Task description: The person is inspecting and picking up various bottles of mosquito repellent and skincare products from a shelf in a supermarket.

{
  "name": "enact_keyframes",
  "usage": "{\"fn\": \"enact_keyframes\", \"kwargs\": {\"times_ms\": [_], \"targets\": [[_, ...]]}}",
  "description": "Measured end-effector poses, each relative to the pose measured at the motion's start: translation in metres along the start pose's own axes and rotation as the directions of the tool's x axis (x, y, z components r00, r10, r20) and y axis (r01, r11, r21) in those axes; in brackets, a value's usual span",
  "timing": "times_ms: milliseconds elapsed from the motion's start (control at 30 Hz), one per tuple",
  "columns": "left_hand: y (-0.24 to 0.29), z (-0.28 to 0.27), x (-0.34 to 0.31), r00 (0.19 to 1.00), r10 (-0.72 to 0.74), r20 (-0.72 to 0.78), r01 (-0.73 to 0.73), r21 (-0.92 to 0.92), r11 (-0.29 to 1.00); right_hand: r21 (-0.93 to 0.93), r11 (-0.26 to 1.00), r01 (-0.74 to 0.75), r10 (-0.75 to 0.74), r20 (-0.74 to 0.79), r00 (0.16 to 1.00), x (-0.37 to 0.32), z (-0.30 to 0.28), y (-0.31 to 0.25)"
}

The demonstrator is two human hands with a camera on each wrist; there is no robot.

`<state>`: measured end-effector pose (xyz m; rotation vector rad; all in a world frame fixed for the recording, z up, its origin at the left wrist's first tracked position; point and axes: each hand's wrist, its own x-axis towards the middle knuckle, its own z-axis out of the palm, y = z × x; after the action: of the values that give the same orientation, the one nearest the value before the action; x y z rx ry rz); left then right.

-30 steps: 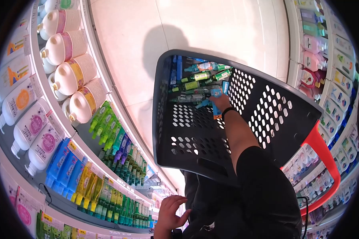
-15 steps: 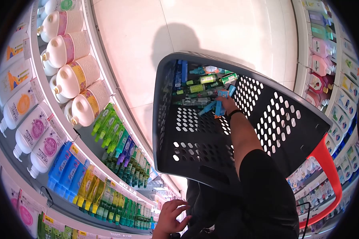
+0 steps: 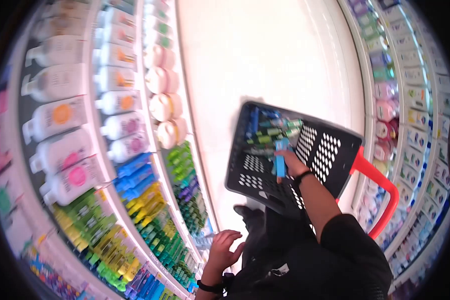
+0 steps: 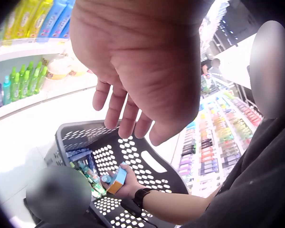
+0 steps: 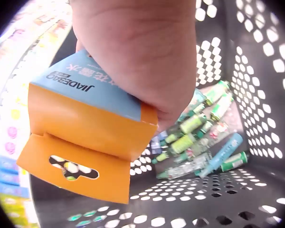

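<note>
My right hand (image 3: pixel 291 162) grips a blue box (image 3: pixel 280 165) over the dark basket (image 3: pixel 257 195). The right wrist view shows the box (image 5: pixel 85 102) close up, its orange end and hang tab facing the camera, with my hand (image 5: pixel 142 52) around it. Below it, green bottles (image 5: pixel 192 124) and a light blue item (image 5: pixel 223 154) lie in the basket. My left hand (image 3: pixel 225 250) is off to the left of the basket, holding nothing, its fingers loosely bent; in the left wrist view this hand (image 4: pixel 137 71) hangs palm-side to the camera.
Shelves of pump bottles (image 3: pixel 60 115) and green bottles (image 3: pixel 182 162) line the left side. More shelves with bottles (image 3: pixel 385 110) stand on the right. The pale floor (image 3: pixel 270 55) runs between them. A red handle (image 3: pixel 385 185) rises at the basket's right.
The basket sits lower and looks smaller in the head view, and more of the left shelves shows. My right hand still holds the blue box; my left hand has shifted slightly right.
</note>
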<state>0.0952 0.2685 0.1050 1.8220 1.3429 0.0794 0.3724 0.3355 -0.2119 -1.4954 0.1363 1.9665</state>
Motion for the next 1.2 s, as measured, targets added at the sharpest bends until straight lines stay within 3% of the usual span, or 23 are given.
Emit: {"fn": "enact_keyframes", "kwargs": {"times_ms": [33, 67, 100, 133, 167, 200, 233, 267, 333, 400, 467, 533, 567, 667, 733, 800, 867, 900, 933, 1000, 1100, 1167, 1200], "targets": [[0.011, -0.007, -0.014, 0.997, 0.026, -0.070, -0.025, 0.020, 0.999, -0.051, 0.996, 0.072, -0.066, 0.117, 0.991, -0.031, 0.021, -0.010], [0.018, -0.007, -0.025, 1.000, -0.016, 0.004, 0.015, 0.111, 0.994, -0.238, 0.970, 0.040, -0.026, 0.062, 0.998, -0.098, 0.027, -0.005], [0.028, -0.010, -0.039, 0.998, -0.001, -0.064, 0.011, 0.147, 0.989, -0.177, 0.983, 0.037, 0.002, 0.215, 0.977, -0.125, 0.059, -0.041], [0.036, -0.016, -0.056, 0.991, 0.014, -0.131, 0.011, 0.184, 0.983, -0.447, 0.877, 0.174, -0.056, 0.264, 0.963, -0.139, 0.051, -0.031], [0.039, -0.013, -0.077, 0.985, 0.102, -0.138, -0.068, 0.236, 0.969, -0.611, 0.637, 0.469, -0.156, 0.493, 0.856, -0.219, 0.040, -0.021], [0.043, -0.023, -0.094, 0.980, 0.053, -0.194, 0.001, 0.268, 0.963, -0.713, 0.670, 0.207, 0.051, 0.323, 0.945, -0.260, 0.093, -0.060], [0.040, -0.028, -0.110, 0.963, 0.117, -0.242, -0.034, 0.322, 0.946, -0.855, 0.424, 0.297, 0.100, 0.371, 0.923, -0.281, 0.106, -0.056], [0.033, -0.033, -0.124, 0.942, 0.178, -0.284, -0.060, 0.381, 0.923, -0.781, 0.218, 0.586, 0.153, 0.620, 0.770, -0.287, 0.097, -0.031], [0.036, -0.027, -0.162, 0.921, 0.157, -0.357, -0.002, 0.398, 0.918, -0.808, 0.095, 0.582, 0.309, 0.579, 0.754, -0.329, 0.123, -0.023], [0.047, -0.024, -0.195, 0.886, 0.229, -0.403, -0.063, 0.384, 0.921, -0.784, -0.020, 0.621, 0.455, 0.546, 0.703, -0.396, 0.159, -0.001], [0.054, -0.014, -0.229, 0.886, 0.224, -0.405, -0.067, 0.366, 0.928, -0.661, -0.054, 0.749, 0.672, 0.531, 0.517, -0.421, 0.193, 0.037], [0.053, 0.003, -0.265, 0.813, 0.392, -0.431, -0.210, 0.412, 0.887, -0.650, -0.148, 0.745, 0.759, 0.408, 0.507, -0.475, 0.216, 0.067], [0.052, 0.009, -0.286, 0.801, 0.389, -0.456, -0.195, 0.415, 0.889, -0.651, -0.104, 0.752, 0.803, 0.390, 0.450, -0.489, 0.225, 0.084], [0.047, 0.024, -0.349, 0.905, 0.101, -0.413, -0.012, 0.211, 0.977, -0.605, -0.073, 0.793, 0.895, 0.311, 0.319, -0.525, 0.249, 0.138], [0.038, 0.038, -0.396, 0.887, 0.075, -0.456, 0.071, 0.295, 0.953, -0.430, -0.176, 0.885, 0.885, 0.325, 0.334, -0.580, 0.276, 0.157], [0.047, 0.042, -0.436, 0.804, -0.067, -0.591, 0.228, 0.202, 0.952, -0.335, -0.114, 0.935, 0.801, 0.526, 0.287, -0.579, 0.300, 0.162], [0.041, 0.057, -0.466, 0.569, -0.226, -0.790, 0.232, -0.109, 0.967, -0.552, 0.136, 0.823, 0.683, 0.654, 0.326, -0.609, 0.326, 0.158], [0.052, 0.070, -0.487, 0.439, -0.362, -0.822, 0.236, -0.284, 0.929, -0.517, 0.286, 0.807, 0.649, 0.724, 0.234, -0.618, 0.334, 0.166], [0.048, 0.081, -0.500, 0.329, -0.379, -0.865, 0.035, -0.390, 0.920, -0.470, 0.429, 0.771, 0.593, 0.791, 0.152, -0.620, 0.343, 0.171], [0.064, 0.071, -0.518, 0.299, -0.514, -0.804, -0.328, -0.593, 0.736, -0.335, 0.689, 0.643, 0.468, 0.883, -0.042, -0.622, 0.366, 0.183], [0.086, 0.063, -0.526, 0.126, -0.448, -0.885, -0.670, -0.409, 0.619, -0.218, 0.827, 0.518, 0.308, 0.947, -0.094, -0.654, 0.385, 0.219], [0.104, 0.043, -0.527, 0.022, -0.344, -0.939, -0.758, -0.240, 0.607, -0.207, 0.871, 0.445, 0.287, 0.951, -0.118, -0.681, 0.397, 0.242], [0.115, 0.034, -0.524, -0.061, -0.281, -0.958, -0.701, -0.159, 0.695, -0.210, 0.894, 0.395, 0.283, 0.950, -0.135, -0.692, 0.398, 0.250]]}}
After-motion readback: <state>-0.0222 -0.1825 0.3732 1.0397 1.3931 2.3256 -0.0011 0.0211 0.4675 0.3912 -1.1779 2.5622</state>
